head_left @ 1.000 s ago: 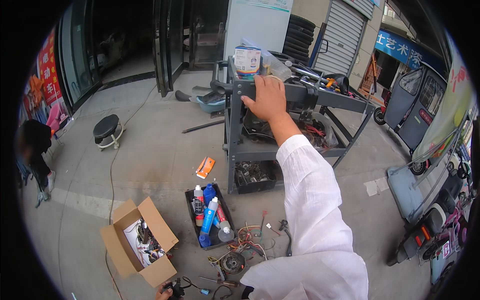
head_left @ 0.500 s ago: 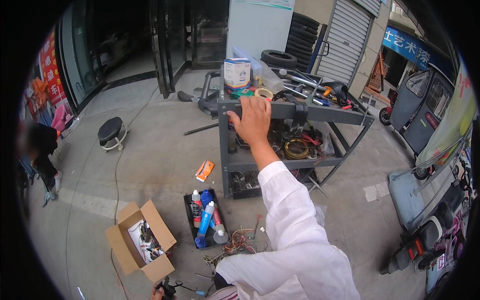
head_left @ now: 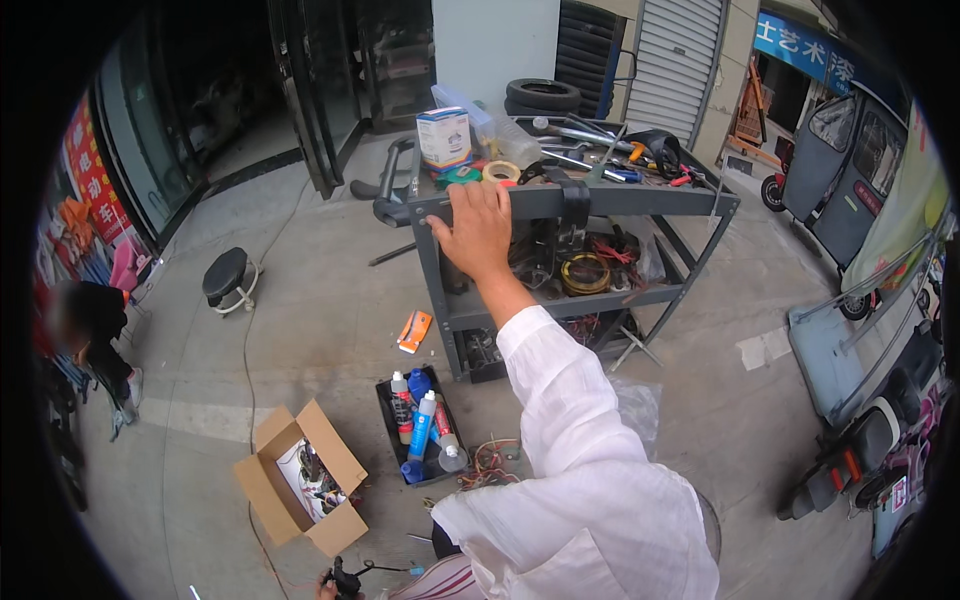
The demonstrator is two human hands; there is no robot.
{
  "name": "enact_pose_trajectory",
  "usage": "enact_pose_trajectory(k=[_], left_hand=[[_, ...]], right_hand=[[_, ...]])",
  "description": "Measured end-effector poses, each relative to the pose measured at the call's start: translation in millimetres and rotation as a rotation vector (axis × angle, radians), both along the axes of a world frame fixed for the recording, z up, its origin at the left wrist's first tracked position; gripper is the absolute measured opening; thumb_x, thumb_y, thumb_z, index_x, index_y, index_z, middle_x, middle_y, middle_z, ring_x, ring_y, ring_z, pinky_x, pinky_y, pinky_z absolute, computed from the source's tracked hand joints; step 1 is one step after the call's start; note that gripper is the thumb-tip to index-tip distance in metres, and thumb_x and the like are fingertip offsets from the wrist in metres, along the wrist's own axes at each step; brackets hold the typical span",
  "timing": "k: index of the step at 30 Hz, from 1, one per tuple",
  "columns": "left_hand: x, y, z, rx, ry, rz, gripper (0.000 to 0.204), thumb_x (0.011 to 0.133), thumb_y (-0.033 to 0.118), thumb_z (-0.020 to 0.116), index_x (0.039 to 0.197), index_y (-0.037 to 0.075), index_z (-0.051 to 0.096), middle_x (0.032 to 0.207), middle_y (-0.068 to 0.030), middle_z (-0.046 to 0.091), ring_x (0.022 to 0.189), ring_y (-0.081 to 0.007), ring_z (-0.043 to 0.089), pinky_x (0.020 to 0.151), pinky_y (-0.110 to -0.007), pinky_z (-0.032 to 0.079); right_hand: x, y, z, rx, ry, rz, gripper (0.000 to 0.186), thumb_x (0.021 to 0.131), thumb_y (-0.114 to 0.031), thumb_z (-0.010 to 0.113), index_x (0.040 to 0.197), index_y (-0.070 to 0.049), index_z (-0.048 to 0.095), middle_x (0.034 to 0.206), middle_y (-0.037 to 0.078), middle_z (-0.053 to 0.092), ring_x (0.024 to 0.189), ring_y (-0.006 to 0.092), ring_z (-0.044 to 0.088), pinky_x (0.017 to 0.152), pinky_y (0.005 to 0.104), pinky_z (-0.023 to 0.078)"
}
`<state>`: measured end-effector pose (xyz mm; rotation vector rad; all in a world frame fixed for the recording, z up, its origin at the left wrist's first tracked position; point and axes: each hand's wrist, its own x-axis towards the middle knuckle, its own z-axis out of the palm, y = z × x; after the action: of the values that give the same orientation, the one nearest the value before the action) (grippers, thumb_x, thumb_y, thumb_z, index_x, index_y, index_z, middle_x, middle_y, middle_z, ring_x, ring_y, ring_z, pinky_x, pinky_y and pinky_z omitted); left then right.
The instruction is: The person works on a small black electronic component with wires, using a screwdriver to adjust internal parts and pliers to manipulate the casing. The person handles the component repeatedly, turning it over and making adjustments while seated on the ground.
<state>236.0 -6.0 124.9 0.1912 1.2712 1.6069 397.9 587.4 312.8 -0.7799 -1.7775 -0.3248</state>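
From my remote feed I count one grey tool cart (head_left: 600,200) with three shelves, one white-and-blue box (head_left: 444,138) and one roll of tape (head_left: 501,171) on top. On the pavement: one open cardboard box (head_left: 300,480), one black tray (head_left: 392,440) holding about five bottles, one round stool (head_left: 225,275). One tyre (head_left: 542,95) lies behind the cart.

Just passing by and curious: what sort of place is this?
Probably a street-side repair shop, perhaps for scooters: a tool cart on the pavement, stacked tyres behind, and parked scooters at the right.
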Motion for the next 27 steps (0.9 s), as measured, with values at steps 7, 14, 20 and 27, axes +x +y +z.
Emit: enact_pose_trajectory(k=[7,14,20,27], left_hand=[[20.0,13.2,43.2,-0.061,0.245,-0.025,0.065,0.086,0.033,0.070,0.139,0.007,0.043,0.106,-0.0087,0.061,0.086,-0.0148,0.059,0.065,-0.025,0.047],[9.9,100.9,167.4,-0.085,0.904,-0.260,0.081,0.069,0.049,0.081,0.124,0.000,0.047,0.103,-0.0099,0.060,0.091,-0.0184,0.062,0.069,-0.032,0.054],[19.8,302.5,242.8,0.076,1.372,-0.612,0.085,0.064,0.047,0.077,0.129,-0.003,0.051,0.119,-0.0112,0.060,0.106,-0.0200,0.057,0.095,-0.033,0.042],[72.2,478.4,244.6,0.076,2.155,-0.511,0.095,0.065,0.033,0.078,0.147,0.011,0.034,0.150,-0.0158,0.037,0.110,-0.0394,0.059,0.091,-0.042,0.050]], right_hand=[[18.4,3.1,8.7,-0.080,-0.139,0.024,0.048,0.074,-0.033,0.076,0.108,-0.005,0.058,0.103,0.013,0.056,0.105,0.0291,0.051,0.102,0.0460,0.032],[162.6,114.5,75.8,0.083,0.242,-0.404,0.031,0.090,-0.028,0.060,0.104,-0.001,0.067,0.101,0.016,0.064,0.099,0.0347,0.058,0.087,0.0459,0.045],[251.3,194.2,60.5,-0.480,-0.089,-0.585,0.024,0.089,-0.011,0.055,0.106,-0.002,0.070,0.116,0.020,0.064,0.110,0.0400,0.060,0.092,0.0475,0.051],[283.6,259.8,52.9,-0.672,-0.607,-0.631,0.027,0.082,-0.005,0.064,0.107,-0.001,0.069,0.107,0.021,0.068,0.101,0.0368,0.066,0.087,0.0422,0.053]])
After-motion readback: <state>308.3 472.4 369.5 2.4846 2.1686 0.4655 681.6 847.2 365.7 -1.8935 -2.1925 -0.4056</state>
